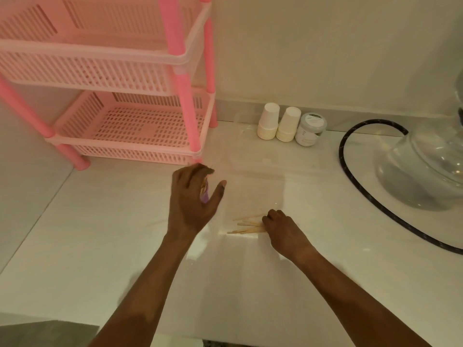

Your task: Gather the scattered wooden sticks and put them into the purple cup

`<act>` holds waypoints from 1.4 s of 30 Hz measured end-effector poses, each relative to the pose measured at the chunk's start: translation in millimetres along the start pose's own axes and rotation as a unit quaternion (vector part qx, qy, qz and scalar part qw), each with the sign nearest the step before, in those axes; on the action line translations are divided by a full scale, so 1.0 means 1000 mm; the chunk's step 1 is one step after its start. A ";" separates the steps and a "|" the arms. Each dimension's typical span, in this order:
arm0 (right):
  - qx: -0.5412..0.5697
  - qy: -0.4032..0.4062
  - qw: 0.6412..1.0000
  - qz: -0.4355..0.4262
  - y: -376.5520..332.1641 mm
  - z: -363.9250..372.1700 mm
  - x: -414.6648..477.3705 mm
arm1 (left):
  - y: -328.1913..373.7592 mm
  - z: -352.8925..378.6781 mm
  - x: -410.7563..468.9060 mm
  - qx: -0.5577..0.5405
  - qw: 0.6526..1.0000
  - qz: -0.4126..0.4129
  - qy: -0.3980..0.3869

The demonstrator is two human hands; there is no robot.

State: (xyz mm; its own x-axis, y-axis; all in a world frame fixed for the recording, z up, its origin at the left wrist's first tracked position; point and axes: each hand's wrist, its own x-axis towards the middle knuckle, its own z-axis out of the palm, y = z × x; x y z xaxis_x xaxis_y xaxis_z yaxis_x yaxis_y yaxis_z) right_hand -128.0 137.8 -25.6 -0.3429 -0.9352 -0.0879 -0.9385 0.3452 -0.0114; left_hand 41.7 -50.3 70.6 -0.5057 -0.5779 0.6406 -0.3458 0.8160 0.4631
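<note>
Right hand [284,231] curled, fingertips pinching a fan of sticks [248,225] flat on the counter [100,234]. Left hand [193,199] spread around the purple cup [205,194], mostly hidden behind the palm, beside the pink rack [130,126]. Likely hazards: loosely fanned sticks slipping from the pinch when lifted; splayed tips catching the rim and tipping the cup.

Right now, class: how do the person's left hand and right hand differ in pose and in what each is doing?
The left hand is spread around the purple cup, nearer the pink rack; the right hand is curled low on the counter. The left touches no sticks; the right pinches the wooden sticks. Both are bare.
</note>
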 end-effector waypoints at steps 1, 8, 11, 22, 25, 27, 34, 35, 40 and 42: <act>-0.014 -0.001 1.000 -0.004 -0.001 -0.002 0.000 | 0.006 0.004 -0.003 -0.010 1.000 0.023 -0.008; -0.022 -0.045 0.999 -0.017 -0.002 -0.003 0.008 | 0.020 0.043 -0.040 -0.064 0.952 0.028 -0.297; -0.004 -0.045 0.999 -0.009 -0.002 -0.007 0.009 | 0.015 0.060 -0.052 -0.024 0.908 0.006 -0.418; -0.024 -0.007 0.999 0.028 -0.002 -0.007 -0.001 | 0.001 0.091 -0.048 0.049 0.856 0.011 -0.515; -0.026 0.013 0.999 0.027 0.003 -0.009 0.000 | 0.002 0.096 -0.039 0.054 0.853 0.018 -0.520; -0.008 0.020 1.000 0.021 0.008 -0.012 -0.001 | 0.003 0.099 -0.035 0.046 0.851 0.013 -0.522; 0.088 0.039 0.995 0.038 0.044 -0.009 -0.007 | 0.009 0.109 -0.028 0.025 0.844 -0.033 -0.534; 0.093 0.038 0.994 0.042 0.050 -0.009 -0.008 | 0.010 0.110 -0.027 0.025 0.844 -0.037 -0.535; 0.110 0.037 0.992 0.055 0.065 -0.015 -0.013 | 0.017 0.116 -0.023 0.019 0.837 -0.059 -0.544; 0.126 0.038 0.990 0.056 0.068 -0.017 -0.015 | 0.020 0.117 -0.022 0.030 0.827 -0.055 -0.559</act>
State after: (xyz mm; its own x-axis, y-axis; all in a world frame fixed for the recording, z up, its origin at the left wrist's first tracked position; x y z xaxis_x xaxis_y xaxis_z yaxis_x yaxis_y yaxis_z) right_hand -187.1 174.2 -8.0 -0.4562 -0.8895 -0.0270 -0.8571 0.4474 -0.2554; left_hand -47.1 -20.2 -6.0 -0.8720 -0.3031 -0.3843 -0.4593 0.7779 0.4288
